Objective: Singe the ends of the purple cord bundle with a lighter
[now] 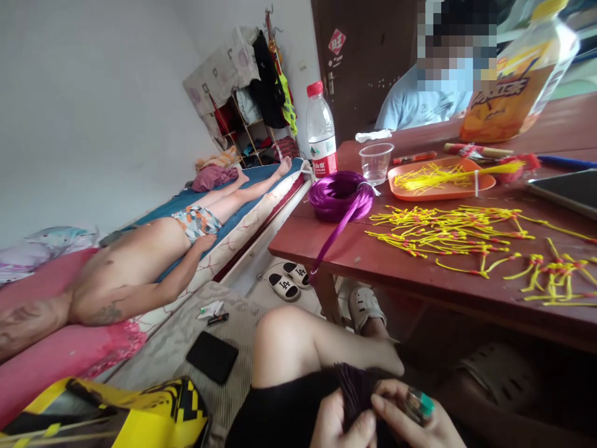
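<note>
Low in the picture, over my lap, my left hand (342,420) is closed around a bundle of dark purple cords (355,387) that stands up from its grip. My right hand (415,417) is closed on the same bundle from the right and also holds a lighter (418,403) with a green end. A purple cord runs from the table edge down toward my knee. It comes from a coil of purple cord (339,194) on the red-brown table (420,274). Several yellow strands with red beads (471,233) lie spread on the table.
An orange tray (441,180) of yellow strands, a clear plastic cup (375,162), a water bottle (321,130) and a large orange drink bottle (517,68) stand on the table. A person sits opposite. Another person lies on the bed (140,267) at left. A black phone (212,356) lies beside me.
</note>
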`<state>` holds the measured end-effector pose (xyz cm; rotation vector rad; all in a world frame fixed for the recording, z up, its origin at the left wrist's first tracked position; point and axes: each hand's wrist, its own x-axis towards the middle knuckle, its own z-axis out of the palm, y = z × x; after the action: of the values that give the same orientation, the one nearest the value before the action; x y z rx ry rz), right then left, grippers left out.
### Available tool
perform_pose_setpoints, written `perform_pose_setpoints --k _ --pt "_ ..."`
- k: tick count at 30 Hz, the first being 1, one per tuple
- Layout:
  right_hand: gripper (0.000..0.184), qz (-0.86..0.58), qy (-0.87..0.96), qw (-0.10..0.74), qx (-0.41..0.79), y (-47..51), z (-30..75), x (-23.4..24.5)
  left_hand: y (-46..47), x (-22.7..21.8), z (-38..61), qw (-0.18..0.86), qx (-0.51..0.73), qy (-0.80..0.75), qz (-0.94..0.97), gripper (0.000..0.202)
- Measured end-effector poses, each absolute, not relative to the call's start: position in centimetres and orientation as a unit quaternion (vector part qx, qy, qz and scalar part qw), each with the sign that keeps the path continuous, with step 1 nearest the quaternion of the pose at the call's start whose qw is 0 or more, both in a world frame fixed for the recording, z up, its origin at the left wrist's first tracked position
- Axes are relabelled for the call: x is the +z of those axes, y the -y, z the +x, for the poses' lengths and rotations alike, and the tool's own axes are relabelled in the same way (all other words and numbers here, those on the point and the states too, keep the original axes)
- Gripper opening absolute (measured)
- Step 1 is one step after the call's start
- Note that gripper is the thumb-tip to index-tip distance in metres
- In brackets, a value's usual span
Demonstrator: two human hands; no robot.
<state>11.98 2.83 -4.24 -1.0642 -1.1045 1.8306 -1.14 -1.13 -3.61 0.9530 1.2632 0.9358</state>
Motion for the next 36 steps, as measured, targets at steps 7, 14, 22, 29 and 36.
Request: perform_pose_setpoints --k 7,14,22,29,36 --pt "0.024 -0.433 0.421 0.368 0.707 -2.4 11.6 -3.9 1.1 -2.0 -0.5 0.59 0.409 -0.559 0.416 0.047" --pt "0.025 -0.436 0.361 0.391 0.725 -2.2 11.2 -3.6 1.3 -2.3 -0.6 0.558 0.396 -0.598 0.417 0.047" --pt "0.025 -0.436 0.349 0.398 0.728 -1.8 11.1 -3.7 1.1 -1.2 -0.5 0.557 0.407 -0.609 0.391 0.043" --pt "0.022 -0.44 0.346 0.433 0.706 -1.2 10.5 -4.5 1.4 -1.3 -0.4 0.564 0.426 -0.609 0.36 0.04" --pt "0.026 -0.449 0.383 0.425 0.686 -1.5 10.7 -3.7 1.3 -1.1 -0.6 0.539 0.429 -0.617 0.38 0.03"
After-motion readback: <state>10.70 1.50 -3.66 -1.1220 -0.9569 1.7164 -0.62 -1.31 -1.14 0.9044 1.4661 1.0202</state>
